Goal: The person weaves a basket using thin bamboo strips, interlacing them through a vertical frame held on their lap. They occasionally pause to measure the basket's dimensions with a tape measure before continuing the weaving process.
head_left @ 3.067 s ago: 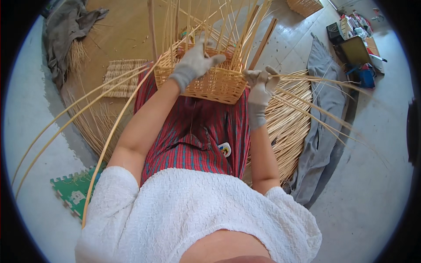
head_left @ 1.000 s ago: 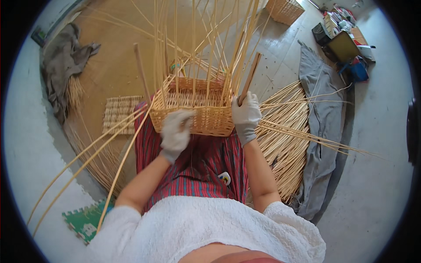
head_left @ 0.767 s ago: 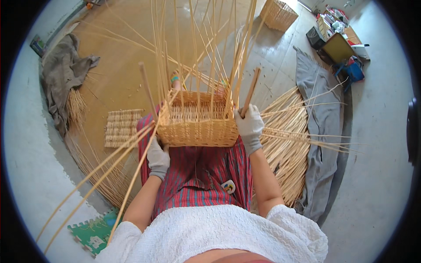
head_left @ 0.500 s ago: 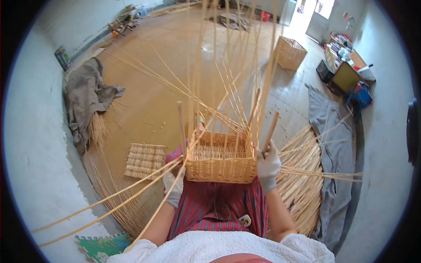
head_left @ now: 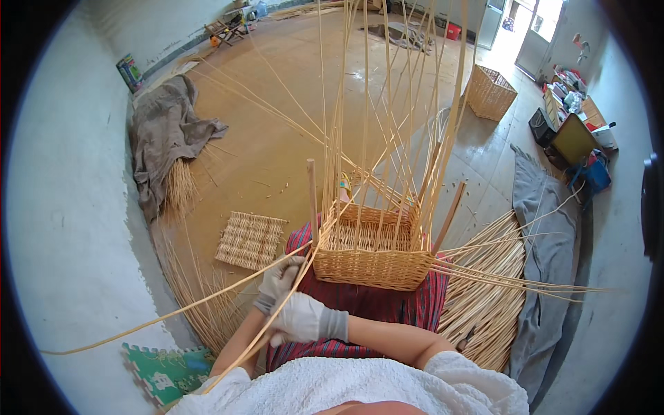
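A rectangular woven wicker basket (head_left: 373,268) rests on my lap, on a red striped cloth (head_left: 346,301). Tall uprights rise from its rim, and wooden sticks (head_left: 312,190) stand at its corners. My gloved left hand (head_left: 277,282) is closed beside the basket's near left corner; what its fingers hold is partly hidden. My gloved right hand (head_left: 301,319) reaches across, closed around long wicker canes (head_left: 252,351) that slant from that corner toward my left arm. One more cane (head_left: 173,315) runs off to the left above the left hand.
A flat woven panel (head_left: 250,240) lies on the floor at left. Bundled canes (head_left: 487,290) lie at right beside a grey cloth (head_left: 543,256). Another grey cloth (head_left: 169,124) covers canes at far left. A finished-looking basket (head_left: 490,93) stands toward the doorway.
My right hand has left the stick at the basket's right corner and crossed to the canes beside my left hand. The view has shifted, so the basket appears farther right.
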`<state>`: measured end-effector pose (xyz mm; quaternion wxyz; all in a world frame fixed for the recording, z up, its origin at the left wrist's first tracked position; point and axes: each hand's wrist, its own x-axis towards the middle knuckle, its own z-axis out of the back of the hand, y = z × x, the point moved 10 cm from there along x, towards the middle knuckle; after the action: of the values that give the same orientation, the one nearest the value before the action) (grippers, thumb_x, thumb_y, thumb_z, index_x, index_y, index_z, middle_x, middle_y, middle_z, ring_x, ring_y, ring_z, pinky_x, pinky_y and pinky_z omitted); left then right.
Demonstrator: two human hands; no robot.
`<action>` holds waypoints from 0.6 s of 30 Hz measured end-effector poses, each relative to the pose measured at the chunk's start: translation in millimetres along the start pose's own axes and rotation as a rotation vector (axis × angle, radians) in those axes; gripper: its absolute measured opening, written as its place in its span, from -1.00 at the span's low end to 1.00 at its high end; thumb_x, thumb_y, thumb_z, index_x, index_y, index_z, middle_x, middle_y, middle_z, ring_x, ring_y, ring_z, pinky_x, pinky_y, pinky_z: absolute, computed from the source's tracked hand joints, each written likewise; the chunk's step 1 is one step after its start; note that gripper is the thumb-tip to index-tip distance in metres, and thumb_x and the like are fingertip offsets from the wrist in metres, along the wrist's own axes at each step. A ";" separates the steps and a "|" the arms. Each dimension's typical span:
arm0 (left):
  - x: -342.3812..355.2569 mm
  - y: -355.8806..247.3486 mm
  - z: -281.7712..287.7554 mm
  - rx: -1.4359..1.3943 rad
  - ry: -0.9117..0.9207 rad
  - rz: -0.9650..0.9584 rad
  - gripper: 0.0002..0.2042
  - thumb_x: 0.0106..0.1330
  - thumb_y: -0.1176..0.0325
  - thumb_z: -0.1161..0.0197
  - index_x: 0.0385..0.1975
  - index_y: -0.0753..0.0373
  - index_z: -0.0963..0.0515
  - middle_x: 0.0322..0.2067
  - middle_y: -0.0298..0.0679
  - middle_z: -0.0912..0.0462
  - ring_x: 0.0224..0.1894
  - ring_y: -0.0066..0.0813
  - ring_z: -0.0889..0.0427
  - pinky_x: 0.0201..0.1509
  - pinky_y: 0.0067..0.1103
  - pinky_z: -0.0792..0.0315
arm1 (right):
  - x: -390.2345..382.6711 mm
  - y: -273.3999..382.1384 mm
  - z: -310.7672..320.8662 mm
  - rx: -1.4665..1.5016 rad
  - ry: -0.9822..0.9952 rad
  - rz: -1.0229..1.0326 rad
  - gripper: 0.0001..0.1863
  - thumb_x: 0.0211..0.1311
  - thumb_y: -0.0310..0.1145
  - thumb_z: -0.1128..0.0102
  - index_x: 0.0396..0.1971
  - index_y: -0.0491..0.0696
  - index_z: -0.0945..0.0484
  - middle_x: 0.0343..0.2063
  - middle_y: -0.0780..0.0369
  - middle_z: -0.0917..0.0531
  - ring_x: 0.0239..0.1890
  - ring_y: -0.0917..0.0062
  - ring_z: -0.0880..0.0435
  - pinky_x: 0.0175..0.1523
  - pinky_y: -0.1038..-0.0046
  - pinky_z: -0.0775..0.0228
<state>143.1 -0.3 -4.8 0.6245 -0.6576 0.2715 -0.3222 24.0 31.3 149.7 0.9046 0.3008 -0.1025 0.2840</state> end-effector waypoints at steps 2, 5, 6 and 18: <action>22.8 -22.3 -23.3 -0.017 -0.014 -0.076 -0.49 0.32 0.31 -0.39 0.23 0.35 -0.47 0.09 -0.14 -0.63 0.16 -0.33 -0.58 0.34 -0.43 -0.44 | -22.0 -5.8 -31.1 -0.109 0.188 -0.015 -0.67 0.17 0.03 -0.23 -0.53 0.07 -0.59 -0.56 0.26 -0.69 -0.40 0.36 -0.74 -0.22 0.27 -0.48; 64.7 -27.2 -47.4 -0.447 -0.042 0.018 -0.56 0.45 0.22 -0.19 0.21 0.36 -0.45 0.11 -0.14 -0.59 0.19 -0.30 -0.52 0.33 -0.45 -0.41 | -33.3 -6.2 -15.4 -0.087 0.080 -0.102 -0.69 0.24 -0.06 -0.18 -0.58 0.06 -0.60 -0.62 0.21 -0.66 -0.42 0.32 -0.74 -0.26 0.25 -0.50; 80.2 -18.4 -52.4 -0.683 -0.091 0.004 -0.58 0.49 0.20 -0.14 0.19 0.36 -0.47 0.07 -0.16 -0.61 0.17 -0.31 -0.54 0.30 -0.46 -0.43 | -37.1 -10.6 -10.3 -0.073 0.082 -0.184 -0.69 0.23 -0.07 -0.20 -0.60 0.06 -0.60 -0.64 0.21 -0.65 -0.43 0.31 -0.73 -0.29 0.22 -0.50; 57.1 7.5 -52.9 -0.117 0.035 0.178 -0.59 0.42 0.06 -0.33 0.08 0.19 -0.48 0.01 -0.29 -0.49 0.15 -0.47 -0.43 0.28 -0.46 -0.36 | -221.5 -175.1 95.5 0.655 -1.017 -0.754 -0.72 0.48 -0.41 -0.17 0.11 -0.13 -0.55 -0.36 0.30 -0.62 -0.22 0.51 -0.64 0.00 0.41 -0.53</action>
<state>140.0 -78.4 -6.7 0.6064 -0.6606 0.3580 -0.2602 -57.7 -241.6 61.9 0.6446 0.6673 -0.3103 -0.2074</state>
